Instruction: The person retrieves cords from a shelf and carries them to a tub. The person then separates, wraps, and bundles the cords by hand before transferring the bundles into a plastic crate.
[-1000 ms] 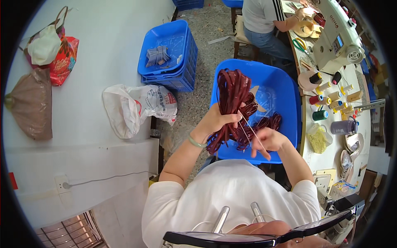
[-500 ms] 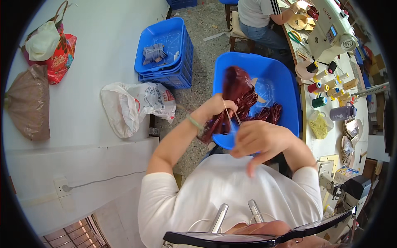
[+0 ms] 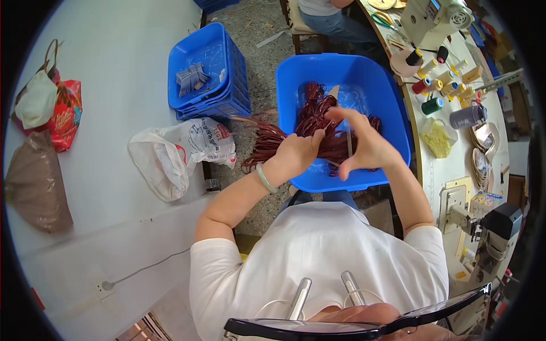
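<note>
My left hand is closed around a bundle of thin dark red cords. Their loose ends fan out to the left over the tub's edge, and the rest runs right, over the tub. Just right of it, my right hand has its thumb and fingers spread in a curve. A pale, thin loop that looks like a rubber band stretches between them, against the bundle. Both hands are over a large blue plastic tub. More dark red cord bundles lie inside it, with a beige flat piece beside them.
Stacked blue baskets with grey bundles stand at the far left. A white plastic bag lies on the white surface. To the right, a worktable holds a sewing machine, thread spools and a purple bottle. Another person sits beyond.
The cord bundle has come down from upright to lying sideways, its ends now leftward. My right hand has moved up and right and spread its fingers with the band. The whole view has shifted.
</note>
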Available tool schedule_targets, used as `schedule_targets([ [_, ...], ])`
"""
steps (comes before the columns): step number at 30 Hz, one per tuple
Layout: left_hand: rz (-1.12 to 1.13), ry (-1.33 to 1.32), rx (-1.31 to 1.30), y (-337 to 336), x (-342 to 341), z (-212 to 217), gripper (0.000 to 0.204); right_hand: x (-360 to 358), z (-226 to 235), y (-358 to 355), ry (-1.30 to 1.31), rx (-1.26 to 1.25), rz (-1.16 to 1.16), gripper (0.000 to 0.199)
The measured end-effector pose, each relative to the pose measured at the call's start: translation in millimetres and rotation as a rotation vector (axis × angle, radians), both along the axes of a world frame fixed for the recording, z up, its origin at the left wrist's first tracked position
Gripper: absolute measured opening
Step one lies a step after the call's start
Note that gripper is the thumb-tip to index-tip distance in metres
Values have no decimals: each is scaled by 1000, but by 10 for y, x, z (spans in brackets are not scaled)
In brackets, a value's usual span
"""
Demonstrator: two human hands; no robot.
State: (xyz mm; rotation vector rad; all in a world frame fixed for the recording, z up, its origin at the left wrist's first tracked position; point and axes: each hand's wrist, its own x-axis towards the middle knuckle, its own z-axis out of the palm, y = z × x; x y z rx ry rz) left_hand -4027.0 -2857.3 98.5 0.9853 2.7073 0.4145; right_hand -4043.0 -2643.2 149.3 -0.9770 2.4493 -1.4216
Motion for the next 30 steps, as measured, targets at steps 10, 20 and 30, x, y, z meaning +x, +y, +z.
schedule_targets([
  [10,606,-972,782,-136,-232,-319,30,568,-691,-155,139,-220,-450,19],
  [20,736,-1128,737,73,-1399,-737,20,122,-2925,1521,-640,381,-1046,65],
  [30,552,-498,-200,635,-1866,-2375,82,-113,-3501,1401,-889,310,-1276,66],
])
